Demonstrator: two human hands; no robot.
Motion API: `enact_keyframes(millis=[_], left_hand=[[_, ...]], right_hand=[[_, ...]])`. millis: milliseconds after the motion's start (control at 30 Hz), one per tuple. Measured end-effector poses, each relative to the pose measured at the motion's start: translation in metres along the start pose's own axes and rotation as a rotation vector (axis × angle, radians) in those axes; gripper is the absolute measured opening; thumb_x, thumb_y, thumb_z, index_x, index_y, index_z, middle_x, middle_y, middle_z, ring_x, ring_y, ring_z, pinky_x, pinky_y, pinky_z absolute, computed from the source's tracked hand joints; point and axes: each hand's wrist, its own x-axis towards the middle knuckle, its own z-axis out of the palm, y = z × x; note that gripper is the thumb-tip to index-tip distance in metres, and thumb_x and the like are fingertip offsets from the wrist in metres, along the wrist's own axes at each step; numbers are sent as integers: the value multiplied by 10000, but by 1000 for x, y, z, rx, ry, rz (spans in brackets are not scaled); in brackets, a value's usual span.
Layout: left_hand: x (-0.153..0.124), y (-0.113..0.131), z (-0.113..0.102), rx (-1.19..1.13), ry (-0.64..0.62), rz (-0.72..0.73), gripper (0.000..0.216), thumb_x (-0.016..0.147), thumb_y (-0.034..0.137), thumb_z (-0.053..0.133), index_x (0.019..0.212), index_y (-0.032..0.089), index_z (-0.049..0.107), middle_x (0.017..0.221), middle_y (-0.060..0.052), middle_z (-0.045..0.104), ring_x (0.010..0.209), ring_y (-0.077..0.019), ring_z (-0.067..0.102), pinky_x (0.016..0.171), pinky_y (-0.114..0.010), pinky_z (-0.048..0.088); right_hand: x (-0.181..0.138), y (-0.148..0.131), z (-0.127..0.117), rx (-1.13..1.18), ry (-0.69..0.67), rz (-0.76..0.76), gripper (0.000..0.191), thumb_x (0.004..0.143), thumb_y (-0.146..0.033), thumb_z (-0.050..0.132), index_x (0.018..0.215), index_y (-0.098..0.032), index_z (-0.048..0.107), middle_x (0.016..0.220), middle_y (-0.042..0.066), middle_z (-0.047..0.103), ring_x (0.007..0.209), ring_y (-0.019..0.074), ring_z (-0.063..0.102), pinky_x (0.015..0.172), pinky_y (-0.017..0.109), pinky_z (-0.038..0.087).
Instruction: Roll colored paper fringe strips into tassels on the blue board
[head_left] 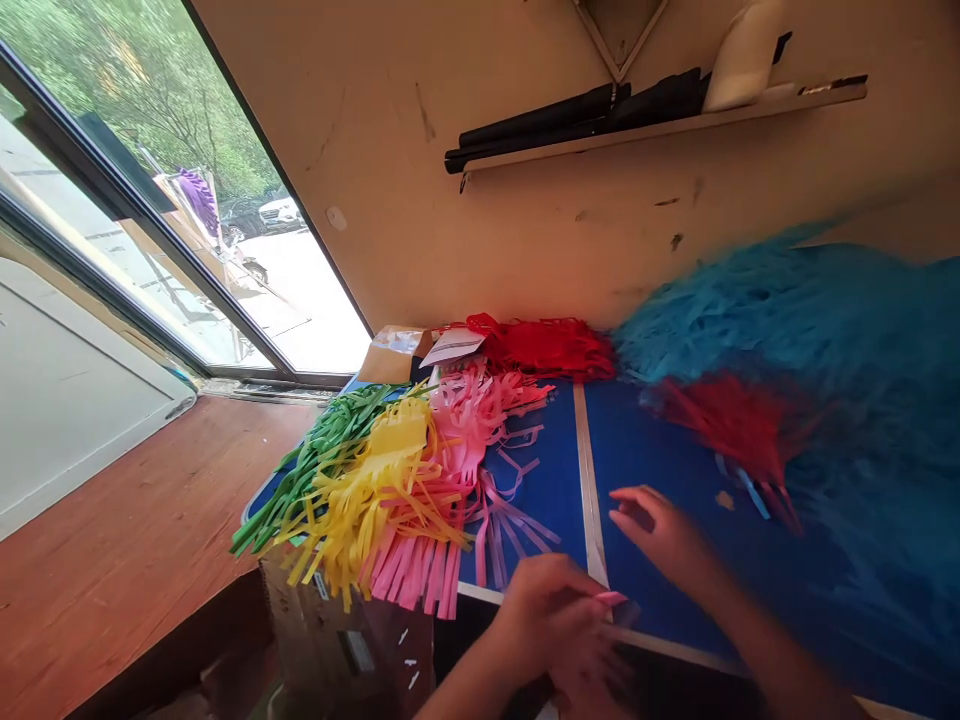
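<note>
My left hand (536, 605) is closed at the front edge of the blue table, pinching a piece of pink fringed paper (611, 598). The fringe's lower part hangs below the hand and is smeared by motion. My right hand (664, 530) hovers over the table just to the right, its thumb and forefinger apart with nothing between them. Left of my hands lie pink fringed strips (420, 570), yellow fringed paper (390, 450) and green fringed paper (330, 450), overlapping one another. Some loose pale pink strands (499, 520) spread out near my left hand.
Red fringed paper (555, 348) lies along the wall beside a white sheet (454, 346) and a brown packet (394, 352). A large blue fringed mass (825, 310) covers the right side, with a red bundle (742, 420) against it. A cardboard box (322, 640) stands below the table's edge.
</note>
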Motion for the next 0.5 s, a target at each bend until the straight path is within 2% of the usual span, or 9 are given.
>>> enact_keyframes(millis=[67, 200, 267, 400, 500], left_hand=[[-1, 2, -8, 2, 34, -30, 450, 742, 583, 582, 684, 149, 687, 605, -58, 618, 587, -125, 521, 574, -227, 373], [-8, 1, -12, -70, 43, -203, 482, 737, 606, 564, 717, 132, 650, 628, -40, 589, 616, -124, 501, 608, -236, 376], [-11, 0, -11, -154, 28, -289, 469, 729, 599, 575, 699, 132, 610, 623, -19, 563, 610, -115, 491, 611, -234, 376], [-19, -8, -13, -431, 62, -454, 466, 661, 610, 629, 687, 162, 502, 590, 38, 495, 552, -88, 461, 568, -216, 357], [-23, -21, -18, -513, 100, -527, 477, 629, 606, 660, 716, 177, 472, 559, 66, 455, 505, -70, 429, 522, -199, 320]], right_hand=[[37, 8, 15, -182, -33, -31, 275, 771, -321, 482, 988, -207, 605, 938, 60, 607, 834, 172, 587, 746, 284, 481], [100, 16, 41, -328, -8, -62, 406, 741, -269, 557, 1139, -194, 555, 1053, 90, 583, 974, 219, 540, 861, 332, 418], [126, 15, 50, -394, 17, -66, 414, 771, -272, 533, 1174, -176, 537, 1096, 119, 564, 1005, 244, 516, 876, 363, 395], [168, 9, 61, -501, 44, -113, 382, 835, -254, 438, 1189, -150, 535, 1088, 145, 552, 1016, 252, 495, 857, 366, 377], [190, 6, 67, -558, 23, -193, 326, 825, -235, 453, 1108, -159, 596, 1028, 136, 575, 981, 253, 506, 830, 364, 372]])
